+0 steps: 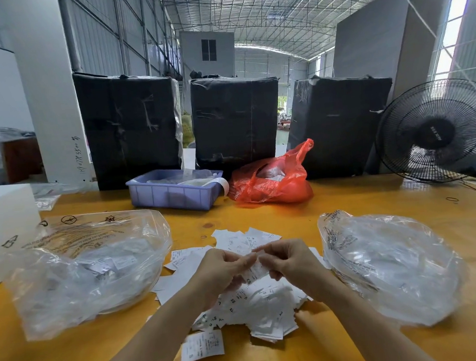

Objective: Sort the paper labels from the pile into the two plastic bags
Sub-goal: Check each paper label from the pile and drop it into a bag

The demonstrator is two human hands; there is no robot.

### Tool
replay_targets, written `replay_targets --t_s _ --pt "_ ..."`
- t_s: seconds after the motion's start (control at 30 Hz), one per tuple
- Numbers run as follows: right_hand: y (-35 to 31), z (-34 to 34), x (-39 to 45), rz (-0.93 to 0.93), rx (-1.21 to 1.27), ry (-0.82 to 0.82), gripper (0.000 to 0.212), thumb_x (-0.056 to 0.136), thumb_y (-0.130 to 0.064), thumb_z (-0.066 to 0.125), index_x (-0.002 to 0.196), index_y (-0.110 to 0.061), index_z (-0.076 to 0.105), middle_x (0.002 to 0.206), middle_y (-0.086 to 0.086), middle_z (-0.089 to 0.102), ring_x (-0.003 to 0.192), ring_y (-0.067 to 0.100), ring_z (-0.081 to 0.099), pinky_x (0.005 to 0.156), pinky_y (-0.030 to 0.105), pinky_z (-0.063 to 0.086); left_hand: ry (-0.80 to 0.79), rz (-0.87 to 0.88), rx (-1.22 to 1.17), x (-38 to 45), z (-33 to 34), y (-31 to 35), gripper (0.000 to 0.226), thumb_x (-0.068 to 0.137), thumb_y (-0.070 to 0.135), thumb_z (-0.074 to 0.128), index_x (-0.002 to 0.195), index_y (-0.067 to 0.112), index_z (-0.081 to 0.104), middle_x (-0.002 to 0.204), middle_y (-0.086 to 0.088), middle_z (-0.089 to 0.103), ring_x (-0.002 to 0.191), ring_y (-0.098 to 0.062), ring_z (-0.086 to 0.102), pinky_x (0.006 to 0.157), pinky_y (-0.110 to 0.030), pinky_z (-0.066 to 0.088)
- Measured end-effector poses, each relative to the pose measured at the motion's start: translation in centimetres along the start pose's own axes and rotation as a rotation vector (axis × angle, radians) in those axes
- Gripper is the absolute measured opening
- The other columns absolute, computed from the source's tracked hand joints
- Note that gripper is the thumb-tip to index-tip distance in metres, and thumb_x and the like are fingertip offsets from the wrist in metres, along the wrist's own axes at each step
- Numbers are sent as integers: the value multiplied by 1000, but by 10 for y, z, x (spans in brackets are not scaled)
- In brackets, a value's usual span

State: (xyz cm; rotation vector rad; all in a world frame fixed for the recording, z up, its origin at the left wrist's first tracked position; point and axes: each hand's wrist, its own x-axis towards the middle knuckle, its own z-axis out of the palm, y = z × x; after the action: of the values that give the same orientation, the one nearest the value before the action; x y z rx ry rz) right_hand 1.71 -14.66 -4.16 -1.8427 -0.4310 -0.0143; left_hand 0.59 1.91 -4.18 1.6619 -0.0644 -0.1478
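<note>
**Both hands on one label, sorting under way**

Head view: the left hand (225,269) and the right hand (289,259) meet above the pile of paper labels (251,304), which lies loose on the yellow table (263,215) between the two bags. Both hands have their fingers curled, and together they pinch a single label (255,270), held up just above the heap as if to read or separate it. The left plastic bag (85,270) lies near the pile, its mouth towards the centre, with some labels already visible inside. The right plastic bag (390,267) sits just beside the pile on the other side; what it holds is hard to make out through the crumpled film. One label (202,346) lies apart at the near edge of the heap.

The step in hand looks like checking one label's marking before choosing its bag. Most of the pile remains, so the task seems far from finished. The next move probably calls for one hand to let go and the other to carry the label to the correct bag's opening.
</note>
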Motion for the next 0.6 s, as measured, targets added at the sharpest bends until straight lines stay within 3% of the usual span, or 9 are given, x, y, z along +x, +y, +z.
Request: replay_targets --t_s 0.1,0.17,0.23,0.3,0.4,0.5,0.6 --pt "-4 4 -3 42 1 -128 24 94 -7 53 115 -7 65 66 -16 64 56 4 51 55 19 47 79 -9 -63 2 3 -3 27 79 27 72 85 0 74 73 -10 67 59 -17 57 49 -23 42" --pt "-9 6 -5 43 -35 -194 27 93 -15 57 120 -14 63 89 -4 65 67 8 54 61 24 51 149 -7 -138 3 6 -5 26 82 23 71 90 -1 73 79 -14 70 61 -18 62 48 -23 45" --pt "-11 9 -7 31 -39 -220 34 90 -16 63 124 -15 59 100 10 61 73 10 58 70 29 55 218 -11 -253 5 9 -6 30 84 22 70 96 -5 69 86 -20 70 70 -26 67 59 -28 52" --pt "-11 13 -7 38 -35 -203 50 87 -11 66 134 -11 50 95 11 59 72 12 60 76 31 57 268 -27 -343 5 14 -7 33 84 25 70 97 -5 67 91 -23 70 81 -33 68 67 -34 54" --pt "-8 19 -4 22 16 -35 64 85 -1 66 142 -11 37 87 13 58 66 18 64 68 29 58 292 -53 -423 3 19 -5 25 85 27 69 88 2 69 81 -11 71 70 -21 67 52 -24 50" --pt "-6 19 -1 -71 27 133 49 83 1 68 129 -8 53 76 13 63 62 19 65 65 31 58 261 -74 -472 1 21 -2 24 88 29 66 90 5 70 76 -8 68 71 -18 62 60 -25 47" --pt "-4 19 -2 -122 9 164 33 82 0 69 114 -4 64 73 9 68 64 18 66 67 36 58 233 -77 -505 0 20 0 25 89 30 64 94 6 67 78 -8 65 77 -20 61 67 -29 45"
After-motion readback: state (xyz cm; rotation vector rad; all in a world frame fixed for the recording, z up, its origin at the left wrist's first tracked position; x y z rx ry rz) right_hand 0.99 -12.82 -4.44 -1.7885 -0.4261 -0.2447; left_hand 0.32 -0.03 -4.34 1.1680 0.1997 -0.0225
